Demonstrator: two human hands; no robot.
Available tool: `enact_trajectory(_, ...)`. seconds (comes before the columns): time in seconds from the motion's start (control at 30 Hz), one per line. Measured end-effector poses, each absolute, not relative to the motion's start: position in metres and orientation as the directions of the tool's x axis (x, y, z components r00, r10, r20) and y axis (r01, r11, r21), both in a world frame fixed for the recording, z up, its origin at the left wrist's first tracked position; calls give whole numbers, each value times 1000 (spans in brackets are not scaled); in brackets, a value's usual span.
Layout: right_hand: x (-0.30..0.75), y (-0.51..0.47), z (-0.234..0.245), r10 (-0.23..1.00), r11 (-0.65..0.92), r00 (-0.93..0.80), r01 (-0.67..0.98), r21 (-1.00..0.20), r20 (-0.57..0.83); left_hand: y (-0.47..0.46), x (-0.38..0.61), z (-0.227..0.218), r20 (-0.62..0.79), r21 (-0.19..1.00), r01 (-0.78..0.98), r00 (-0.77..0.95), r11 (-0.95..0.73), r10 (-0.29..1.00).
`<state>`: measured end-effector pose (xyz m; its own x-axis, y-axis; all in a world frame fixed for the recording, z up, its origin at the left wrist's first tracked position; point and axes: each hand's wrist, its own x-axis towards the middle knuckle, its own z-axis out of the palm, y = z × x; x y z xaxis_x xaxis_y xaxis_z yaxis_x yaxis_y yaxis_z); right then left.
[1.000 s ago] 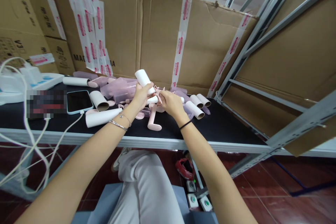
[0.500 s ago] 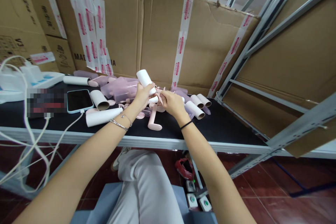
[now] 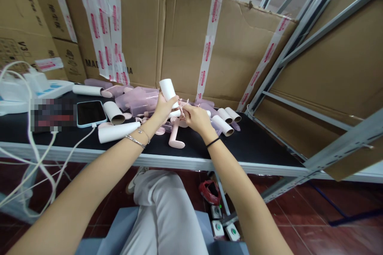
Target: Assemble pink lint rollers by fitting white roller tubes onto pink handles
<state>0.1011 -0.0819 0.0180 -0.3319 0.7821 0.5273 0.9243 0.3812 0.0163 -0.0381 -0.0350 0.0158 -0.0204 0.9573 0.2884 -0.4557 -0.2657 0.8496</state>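
- Head view: the left hand (image 3: 163, 107) holds a white roll (image 3: 168, 89) up above the middle of the tabletop (image 3: 254, 143), its top tilted to the far left. The grip is wrapped round the roll's lower half.
- The right hand (image 3: 196, 118) meets it from the right. Its grip is pressed together on a small pink handle piece (image 3: 181, 106) at the roll's lower end. Whether that piece is fully seated on the roll cannot be told, since the fingers cover the joint.
- By the look of it, this roll and handle are in the midst of being joined, and much remains loose. A pink handle (image 3: 175, 135) lies bare on the tabletop just near the hands, and a long white roll (image 3: 118, 132) lies to the near left.
- Three short rolls (image 3: 226, 121) with brown cores lie to the right, and another cored roll (image 3: 113, 112) lies left. Translucent pink covers (image 3: 139, 101) are heaped behind the hands.
- The held roll looks clean, smooth and paper-white, a plain cylinder with a flat top.
- A phone (image 3: 90, 112) lies face up at the left, with white cables (image 3: 38, 155) hanging over the near edge.
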Motion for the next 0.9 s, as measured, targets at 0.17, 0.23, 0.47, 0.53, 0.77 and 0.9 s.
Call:
enact_trajectory(0.17, 94, -82, 15, 796, 410, -414, 905, 109, 442, -36, -32, 14, 386, 845, -388, -32, -367, 922)
enact_trajectory(0.23, 89, -82, 13, 807, 417, -439, 897, 145, 395, -35, -29, 13, 419, 837, -377, -26, -397, 908)
enact_trajectory(0.47, 97, -81, 18, 814, 352, -343, 933, 71, 469, -29, -36, 14, 427, 810, -368, -162, -456, 890)
enact_trajectory(0.53, 100, -81, 19, 801, 340, -307, 940, 33, 514, -28, -39, 15, 422, 810, -374, -161, -451, 892)
enact_trajectory(0.77, 98, -80, 17, 762, 385, -324, 923, 10, 561, -28, -35, 12, 447, 811, -374, -99, -450, 889)
enact_trajectory(0.9, 98, -79, 16, 770, 379, -312, 925, -6, 556, -29, -35, 13, 447, 817, -362, -92, -448, 890)
